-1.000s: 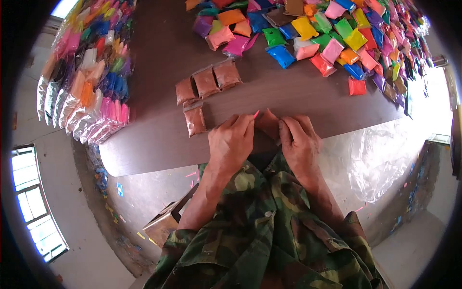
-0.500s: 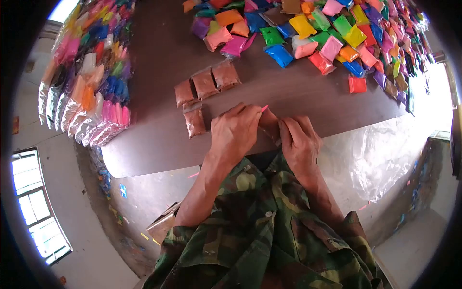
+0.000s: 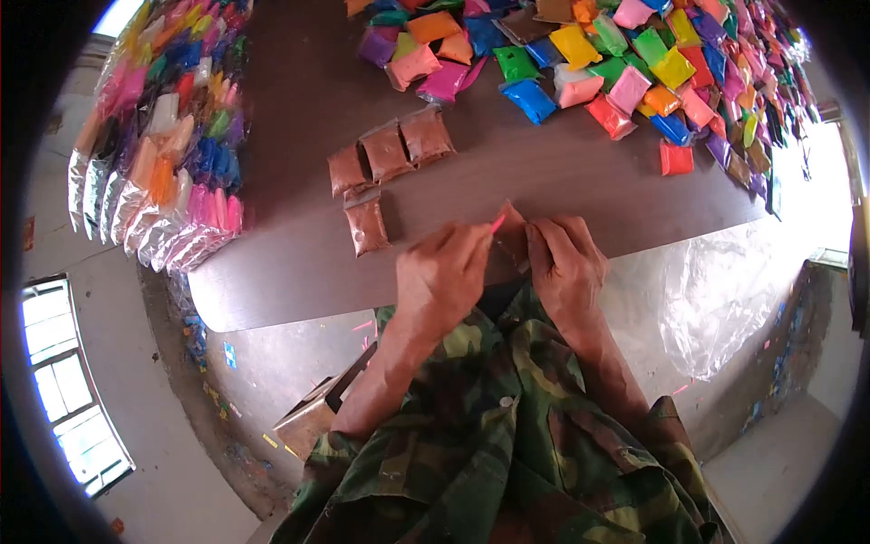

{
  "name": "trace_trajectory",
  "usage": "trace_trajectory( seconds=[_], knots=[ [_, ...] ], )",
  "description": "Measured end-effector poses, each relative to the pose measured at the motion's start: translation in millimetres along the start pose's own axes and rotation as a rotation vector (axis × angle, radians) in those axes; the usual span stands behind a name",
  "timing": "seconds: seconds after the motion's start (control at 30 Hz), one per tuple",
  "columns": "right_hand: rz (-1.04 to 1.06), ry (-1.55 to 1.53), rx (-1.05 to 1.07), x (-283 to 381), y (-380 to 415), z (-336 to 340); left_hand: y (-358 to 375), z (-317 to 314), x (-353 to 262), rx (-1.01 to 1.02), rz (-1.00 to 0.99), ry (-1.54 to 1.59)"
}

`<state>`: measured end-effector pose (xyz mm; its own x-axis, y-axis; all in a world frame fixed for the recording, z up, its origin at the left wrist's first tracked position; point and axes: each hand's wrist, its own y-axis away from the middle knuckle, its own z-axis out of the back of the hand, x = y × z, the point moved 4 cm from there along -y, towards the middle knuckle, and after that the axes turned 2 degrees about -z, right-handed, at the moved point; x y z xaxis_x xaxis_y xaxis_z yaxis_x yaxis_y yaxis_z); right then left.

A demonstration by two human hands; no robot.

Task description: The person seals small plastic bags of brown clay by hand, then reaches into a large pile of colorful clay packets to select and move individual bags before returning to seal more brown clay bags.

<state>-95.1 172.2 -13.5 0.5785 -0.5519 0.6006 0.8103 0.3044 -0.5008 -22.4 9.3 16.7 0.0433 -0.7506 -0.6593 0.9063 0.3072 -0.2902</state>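
Note:
At the table's near edge, my right hand [image 3: 568, 265] is closed on the side of a small clear packet of brown material [image 3: 513, 238], held tilted. My left hand [image 3: 444, 272] is pinched, and a thin bright pink strip [image 3: 498, 223] sticks out from its fingertips beside the packet. Whether the left fingers also touch the packet is hidden. To the left, several similar brown packets lie on the table: a slanted row with a middle packet [image 3: 386, 151], and a single packet [image 3: 366, 227] just below the row.
A large heap of small coloured packets [image 3: 625, 91] covers the table's [image 3: 290, 181] far right. Long clear bags of coloured packets [image 3: 172, 154] are stacked at the left. Below are an open box [image 3: 313, 417] and a clear plastic sheet [image 3: 716, 308] on the right.
My left hand has moved slightly down towards my body with the pink strip, uncovering more of the brown packet's top. My right hand has stayed nearly in place on the packet.

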Motion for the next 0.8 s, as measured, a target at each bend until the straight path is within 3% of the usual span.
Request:
trace_trajectory(
  seconds=[0.23,0.3,0.4,0.5,0.6,0.8],
  knots=[
    [0.005,-0.01,0.016,-0.4,1.0,-0.2,-2.7,-4.9,19.1,0.052,0.009,-0.147],
    [-0.009,0.002,0.052,-0.8,1.6,0.3,-5.1,-0.2,20.6,-0.021,0.017,-0.119],
    [-0.062,-0.088,0.054,3.8,-2.1,5.7,-4.6,1.9,19.9,-0.09,0.041,-0.005],
    [-0.204,-0.218,0.202,-4.6,3.6,7.6,0.6,6.8,20.7,-0.11,0.046,0.021],
    [0.113,-0.148,0.143,4.1,-21.7,20.8,7.9,6.9,16.9,-0.091,0.092,0.054],
    [0.252,-0.096,0.315,-1.8,-32.3,6.2,13.6,5.3,5.8,-0.081,0.115,0.103]
  ],
)
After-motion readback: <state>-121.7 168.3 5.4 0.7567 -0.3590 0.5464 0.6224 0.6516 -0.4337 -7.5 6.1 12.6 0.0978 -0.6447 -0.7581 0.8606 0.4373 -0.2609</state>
